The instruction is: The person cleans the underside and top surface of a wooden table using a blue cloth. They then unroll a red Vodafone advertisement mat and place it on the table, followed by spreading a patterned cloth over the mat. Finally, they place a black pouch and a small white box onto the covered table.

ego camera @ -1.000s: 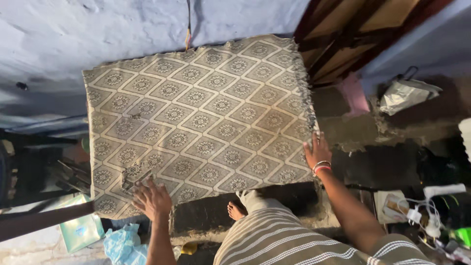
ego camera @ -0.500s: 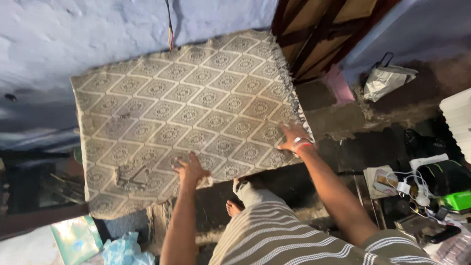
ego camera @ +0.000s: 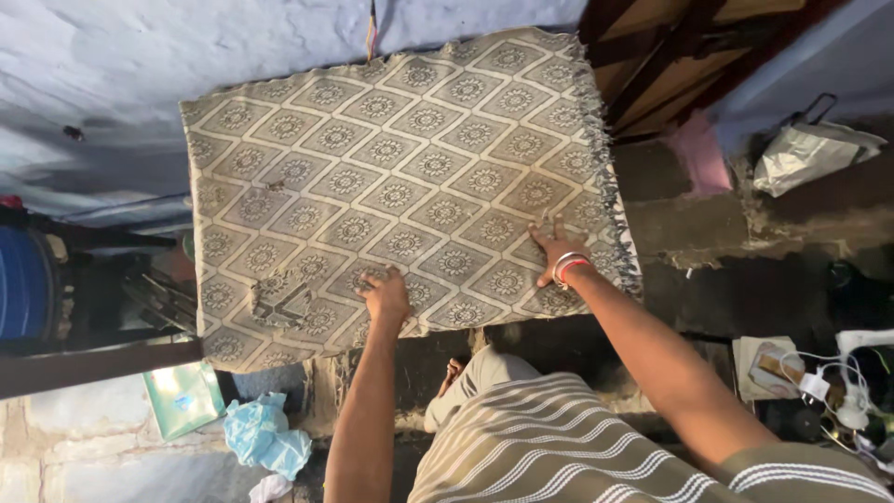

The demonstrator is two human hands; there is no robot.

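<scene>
Under both palms, patterned mat (ego camera: 400, 177) lies flat on a raised ledge against the blue wall (ego camera: 186, 56). I see left hand (ego camera: 386, 296) and right hand (ego camera: 556, 247) pressed on its near edge, fingers spread wide, gripping nothing. Risk as I judge it: near edge overhangs the ledge just below the fingertips, so a sideways push could drag the mat off. Long axis runs left-right; fringed end (ego camera: 610, 186) points right, past the right fingers.
</scene>
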